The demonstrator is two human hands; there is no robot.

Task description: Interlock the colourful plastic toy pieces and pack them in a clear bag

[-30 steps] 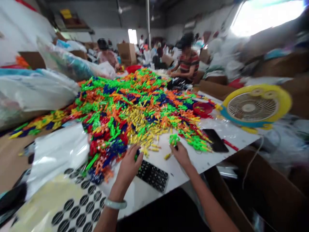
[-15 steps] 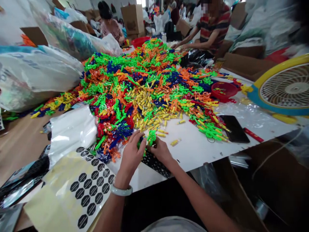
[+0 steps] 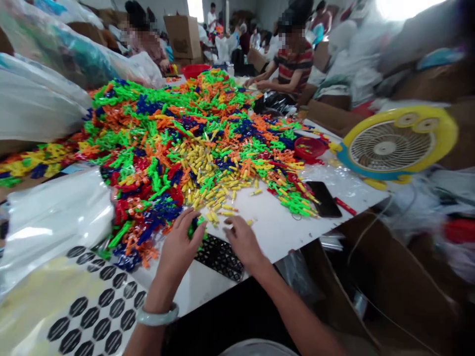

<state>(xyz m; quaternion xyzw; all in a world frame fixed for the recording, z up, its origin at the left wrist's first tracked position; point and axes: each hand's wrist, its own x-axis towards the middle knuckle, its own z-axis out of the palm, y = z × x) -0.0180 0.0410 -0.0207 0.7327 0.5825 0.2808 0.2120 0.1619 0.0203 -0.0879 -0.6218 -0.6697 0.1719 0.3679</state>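
A big heap of small plastic toy pieces (image 3: 178,133) in green, orange, blue, red and yellow covers the white table (image 3: 282,230). My left hand (image 3: 178,247), with a pale bangle on the wrist, is curled around green pieces (image 3: 196,228) at the heap's near edge. My right hand (image 3: 243,240) lies palm down beside it, fingertips touching loose yellow pieces (image 3: 222,213). A black perforated tray (image 3: 218,257) lies under and between both hands.
A sheet of black hexagon stickers (image 3: 92,306) lies at near left beside a clear plastic bag (image 3: 52,222). A black phone (image 3: 323,199) and a red bowl (image 3: 310,148) sit at right, near a yellow fan (image 3: 393,146). Other people work at the far end.
My right hand first carried a green piece over to my left hand, then moved off it and now lies flat by the yellow pieces. The view has shifted.
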